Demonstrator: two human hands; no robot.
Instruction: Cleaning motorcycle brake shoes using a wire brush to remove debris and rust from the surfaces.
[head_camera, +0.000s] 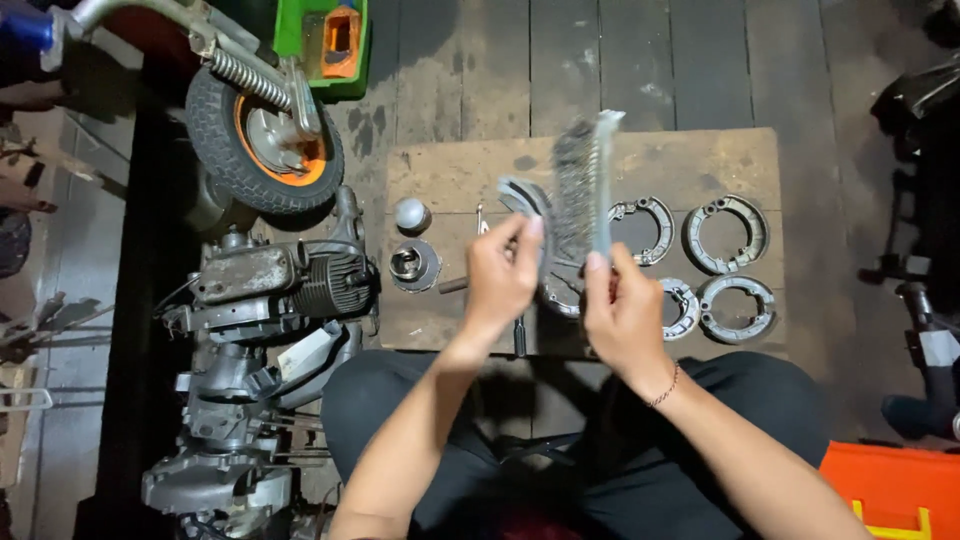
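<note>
upright wire brush (582, 180) against curved brake shoe (522, 196)

L hand (500, 275) grips brake shoe (522, 197), R hand (622, 312) w/ wire brush (582, 185).

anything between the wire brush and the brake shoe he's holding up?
Nothing visible. The left hand holds the brake shoe up above the wooden board; the right hand holds the wire brush right beside it, bristles facing the shoe. The two overlap in the head view, so contact cannot be told.
</note>
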